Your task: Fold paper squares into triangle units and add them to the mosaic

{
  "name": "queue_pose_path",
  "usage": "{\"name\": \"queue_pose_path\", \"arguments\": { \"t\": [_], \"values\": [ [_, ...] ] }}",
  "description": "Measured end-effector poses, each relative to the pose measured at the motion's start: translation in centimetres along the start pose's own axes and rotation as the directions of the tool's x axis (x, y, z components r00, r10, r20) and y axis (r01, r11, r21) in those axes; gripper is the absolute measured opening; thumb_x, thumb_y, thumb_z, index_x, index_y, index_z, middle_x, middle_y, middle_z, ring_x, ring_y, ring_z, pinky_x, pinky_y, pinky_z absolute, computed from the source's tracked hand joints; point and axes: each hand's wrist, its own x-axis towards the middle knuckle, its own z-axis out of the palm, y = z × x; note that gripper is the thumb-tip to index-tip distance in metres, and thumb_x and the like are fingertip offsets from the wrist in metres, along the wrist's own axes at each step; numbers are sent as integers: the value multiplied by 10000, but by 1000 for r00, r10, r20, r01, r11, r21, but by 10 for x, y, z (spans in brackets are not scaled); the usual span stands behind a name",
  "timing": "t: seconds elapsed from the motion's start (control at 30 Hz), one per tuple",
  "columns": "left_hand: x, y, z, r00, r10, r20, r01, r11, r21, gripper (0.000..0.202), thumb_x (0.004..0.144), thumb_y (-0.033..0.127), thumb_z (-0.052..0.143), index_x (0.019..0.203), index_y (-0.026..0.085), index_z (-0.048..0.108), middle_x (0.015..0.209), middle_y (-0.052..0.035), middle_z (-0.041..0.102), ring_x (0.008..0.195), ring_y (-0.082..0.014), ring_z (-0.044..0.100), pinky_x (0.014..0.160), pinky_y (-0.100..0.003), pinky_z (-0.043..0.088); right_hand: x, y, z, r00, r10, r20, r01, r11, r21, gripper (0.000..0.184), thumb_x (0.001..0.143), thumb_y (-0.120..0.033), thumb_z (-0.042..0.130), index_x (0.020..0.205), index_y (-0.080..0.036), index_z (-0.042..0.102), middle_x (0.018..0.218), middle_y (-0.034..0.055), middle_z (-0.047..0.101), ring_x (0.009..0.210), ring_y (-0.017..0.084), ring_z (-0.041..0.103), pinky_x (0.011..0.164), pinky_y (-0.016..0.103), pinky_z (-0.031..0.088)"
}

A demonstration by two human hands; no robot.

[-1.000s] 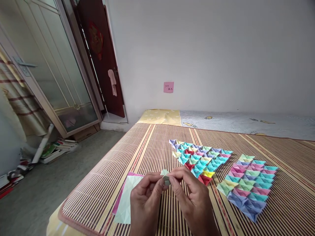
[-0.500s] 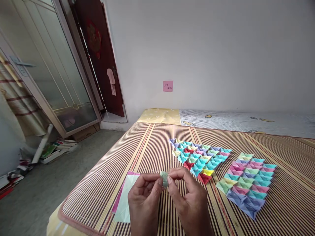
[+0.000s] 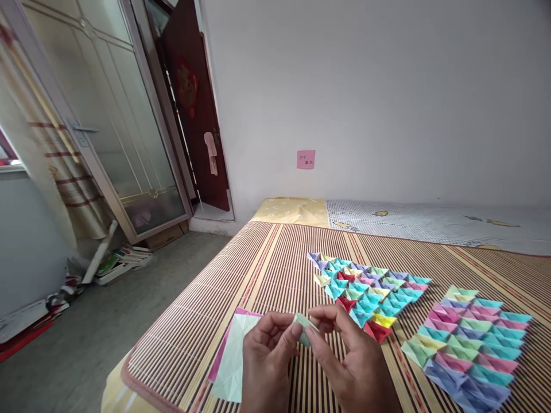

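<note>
A small folded piece of pale green paper is held up between my two hands over the striped mat. My left hand pinches its left side between thumb and fingers. On the other side, my right hand grips the paper's right edge, thumb in front. Under and beside my left wrist lies a creased light green sheet on top of a magenta sheet. Beyond my right hand sits a group of folded paper boats in many colours, and a second group lies to its right.
A bamboo mat covers the bed, with a patterned sheet at the wall. A pink note is stuck there. Books lie on the floor at left, near a glass door and a dark red door.
The view has shifted left and slightly up, so everything sits further right and lower. The small green paper is tilted differently between my fingers, and both hands still hold it.
</note>
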Motion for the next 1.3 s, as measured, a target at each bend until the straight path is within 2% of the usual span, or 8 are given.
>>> {"name": "queue_pose_path", "arguments": {
  "t": [0.13,0.3,0.37,0.5,0.7,0.93,1.13,1.3],
  "values": [
    [1,0,-2,1000,14,16,-13,1000,-12,310,724,418,899,757,146,755,677,-32,703,646,-143,609,616,-222,479,1,-1,-4,990,37,135,-40,999,18,291,977,-418,609,758,-230,645,694,-8,646,669,178,643,639,244,513],
    [3,-1,-10,987,-39,157,35,999,26,284,769,397,868,800,140,750,704,-26,663,683,-148,593,648,-236,470,3,-1,-11,960,50,274,-51,999,-4,351,1007,-433,538,727,-226,589,665,-26,537,616,157,549,584,242,444],
    [4,-3,-13,981,-12,194,-4,996,84,269,816,392,827,775,139,745,691,-26,644,676,-145,565,644,-238,453,3,0,-13,948,58,313,-53,998,-22,358,1006,-439,527,721,-228,570,665,-28,506,614,156,520,576,247,425],
    [3,-3,-13,983,99,157,-124,979,161,255,859,369,791,744,148,735,689,-17,627,670,-135,542,636,-230,433,2,1,-10,964,61,260,-67,998,16,344,997,-461,528,750,-231,593,713,-8,561,666,173,565,619,258,464],
    [0,-1,-9,977,14,211,-8,1000,-29,256,809,375,842,830,141,742,741,-44,707,704,-161,647,682,-255,518,-3,-8,-4,981,121,151,-135,987,89,292,969,-463,602,786,-237,637,694,-11,656,652,177,650,641,243,512],
    [-3,-2,-14,980,128,150,-147,982,122,206,873,347,770,806,161,712,705,-21,643,683,-158,590,664,-258,491,-3,-7,-8,973,91,214,-97,995,15,290,974,-455,598,788,-240,653,693,-17,663,650,172,650,625,237,485],
    [-2,13,-17,955,48,291,-150,929,339,197,889,340,736,803,163,724,751,-36,657,718,-172,557,675,-272,436,0,-9,-20,944,70,322,-44,995,-87,312,991,-451,560,772,-248,648,683,-20,611,638,166,601,580,235,455],
    [0,7,-20,957,22,289,-92,969,230,214,875,330,757,747,159,734,689,-18,621,685,-154,537,650,-257,415,4,-10,-22,942,45,333,-10,994,-106,305,961,-418,583,717,-240,624,656,-29,570,615,156,572,599,238,465]
  ]
}}
